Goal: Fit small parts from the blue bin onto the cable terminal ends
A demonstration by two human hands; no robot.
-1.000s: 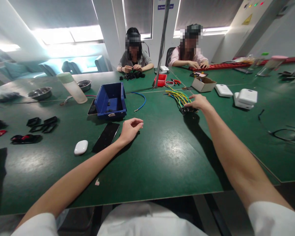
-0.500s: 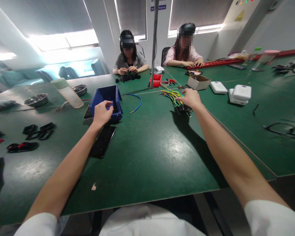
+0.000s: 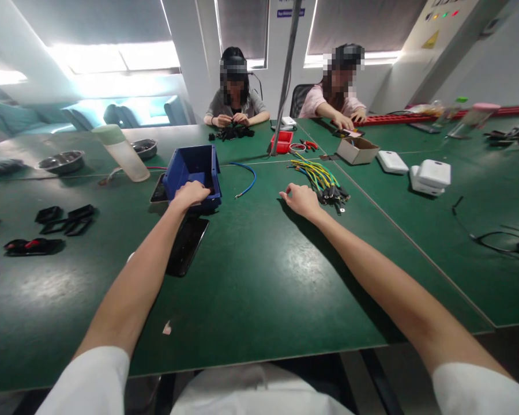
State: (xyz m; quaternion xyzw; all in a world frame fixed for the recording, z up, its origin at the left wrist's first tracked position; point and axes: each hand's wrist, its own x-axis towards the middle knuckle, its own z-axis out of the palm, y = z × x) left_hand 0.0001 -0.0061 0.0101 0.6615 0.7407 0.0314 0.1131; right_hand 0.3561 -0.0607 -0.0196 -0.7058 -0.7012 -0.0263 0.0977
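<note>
My left hand [image 3: 192, 195] reaches over the near rim of a blue plastic bin [image 3: 194, 154], its fingertips dipping inside. Those tips are hidden, so whether they grip anything does not show. My right hand [image 3: 301, 199] is low over the green table, fingers loosely bent and apart, with nothing visible in it. Just right of it lies a bundle of yellow, green and blue cables [image 3: 320, 176] with black ends and metal lugs. Between the bin and my right hand, a single blue cable [image 3: 253, 180] curves on the tabletop.
A black phone [image 3: 188, 248] lies beside my left forearm. Leftward are black plastic parts [image 3: 67, 220], a bottle [image 3: 123, 154] and metal bowls [image 3: 60, 162]. A metal pole [image 3: 286, 75], red tray [image 3: 282, 140], cardboard box [image 3: 357, 150] and white boxes [image 3: 432, 174] stand farther off. Two people sit opposite.
My right hand has come off the cable bundle and moved left and nearer to me. My left hand has moved down and over the bin's near rim.
</note>
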